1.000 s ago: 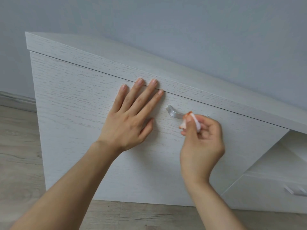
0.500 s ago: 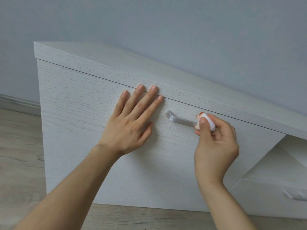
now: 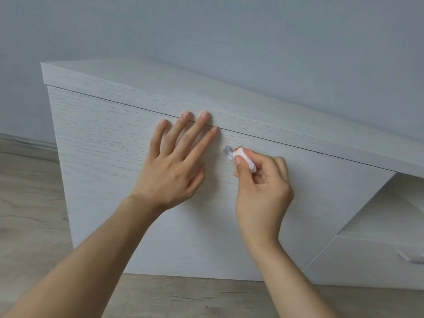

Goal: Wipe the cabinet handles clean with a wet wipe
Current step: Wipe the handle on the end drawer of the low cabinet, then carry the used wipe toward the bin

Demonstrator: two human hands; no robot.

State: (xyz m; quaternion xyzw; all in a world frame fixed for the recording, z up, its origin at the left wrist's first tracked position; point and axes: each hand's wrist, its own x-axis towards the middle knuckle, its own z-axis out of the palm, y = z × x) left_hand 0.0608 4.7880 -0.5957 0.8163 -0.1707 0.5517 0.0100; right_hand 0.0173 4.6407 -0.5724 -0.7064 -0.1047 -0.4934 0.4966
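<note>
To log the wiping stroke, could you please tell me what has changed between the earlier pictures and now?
The right hand, pinching the folded white wet wipe, slid back left along the silver metal handle, now covering all but its left end. The left hand stayed pressed flat on the white wood-grain cabinet front.

No legible text, label, brand or number anywhere

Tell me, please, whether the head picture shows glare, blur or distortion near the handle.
Head view: soft, even light; no harsh glare on the handle; a faint shadow beside the left hand on the cabinet, which slants across the frame.
</note>
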